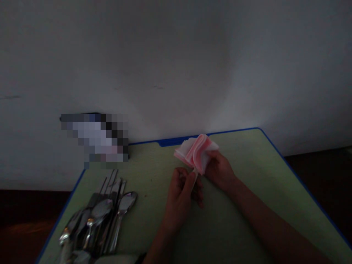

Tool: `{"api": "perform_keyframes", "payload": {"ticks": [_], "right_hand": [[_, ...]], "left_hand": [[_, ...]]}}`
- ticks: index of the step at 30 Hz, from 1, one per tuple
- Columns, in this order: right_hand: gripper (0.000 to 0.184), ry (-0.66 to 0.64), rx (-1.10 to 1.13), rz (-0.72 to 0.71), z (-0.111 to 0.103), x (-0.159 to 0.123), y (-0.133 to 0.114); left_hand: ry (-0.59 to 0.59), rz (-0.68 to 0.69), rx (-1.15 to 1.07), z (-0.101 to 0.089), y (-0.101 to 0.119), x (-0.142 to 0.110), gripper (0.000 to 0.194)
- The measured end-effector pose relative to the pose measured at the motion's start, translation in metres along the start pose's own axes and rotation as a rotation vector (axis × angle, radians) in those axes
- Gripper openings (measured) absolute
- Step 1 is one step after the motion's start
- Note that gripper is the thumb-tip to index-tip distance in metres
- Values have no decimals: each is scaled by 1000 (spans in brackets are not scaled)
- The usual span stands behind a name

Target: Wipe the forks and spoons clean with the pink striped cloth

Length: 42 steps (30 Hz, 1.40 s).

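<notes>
On the left of the green table (242, 165), metal cutlery (101, 209), spoons among it, lies in a loose pile near the near edge. Beyond the pile, by the far left corner, is a blurred-out object (96, 135). Right of the pile, the left hand (183, 190) pinches a thin, pale handle (195, 176) between thumb and fingers, above the table. The pink-and-white folded cloth or paper (199, 152) fans out at the handle's upper end, near the table's far edge. To its right, the right hand (218, 167) has curled fingers against the folds; whether they grip is unclear.
</notes>
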State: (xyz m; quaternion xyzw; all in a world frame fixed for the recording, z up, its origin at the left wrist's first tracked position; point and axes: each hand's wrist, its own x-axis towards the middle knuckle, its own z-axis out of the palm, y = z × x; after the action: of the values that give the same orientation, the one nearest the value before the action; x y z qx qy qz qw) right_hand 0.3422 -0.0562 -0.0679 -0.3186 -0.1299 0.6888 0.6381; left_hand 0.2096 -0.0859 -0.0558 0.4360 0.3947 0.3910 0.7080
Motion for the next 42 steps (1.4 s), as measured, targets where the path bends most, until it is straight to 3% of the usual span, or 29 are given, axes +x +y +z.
{"api": "perform_keyframes", "payload": {"ticks": [3, 8, 13, 19, 24, 38, 42], "right_hand": [[20, -60, 20, 10, -1, 0, -1], [14, -16, 21, 50, -3, -1, 2], [15, -19, 56, 10, 0, 0, 0], [21, -94, 69, 79, -4, -1, -4], [20, -59, 41, -3, -2, -1, 2], [24, -20, 3, 65, 0, -3, 0], [24, -29, 2, 70, 0, -4, 1]], "left_hand": [[27, 28, 12, 0, 1, 1, 16], [37, 43, 51, 0, 3, 0, 15], [110, 89, 61, -3, 3, 1, 9], [222, 110, -18, -5, 3, 1, 13], [141, 45, 118, -2, 6, 1, 19], [-8, 51, 160, -2, 7, -1, 25], [26, 31, 221, 0, 10, -3, 23]]}}
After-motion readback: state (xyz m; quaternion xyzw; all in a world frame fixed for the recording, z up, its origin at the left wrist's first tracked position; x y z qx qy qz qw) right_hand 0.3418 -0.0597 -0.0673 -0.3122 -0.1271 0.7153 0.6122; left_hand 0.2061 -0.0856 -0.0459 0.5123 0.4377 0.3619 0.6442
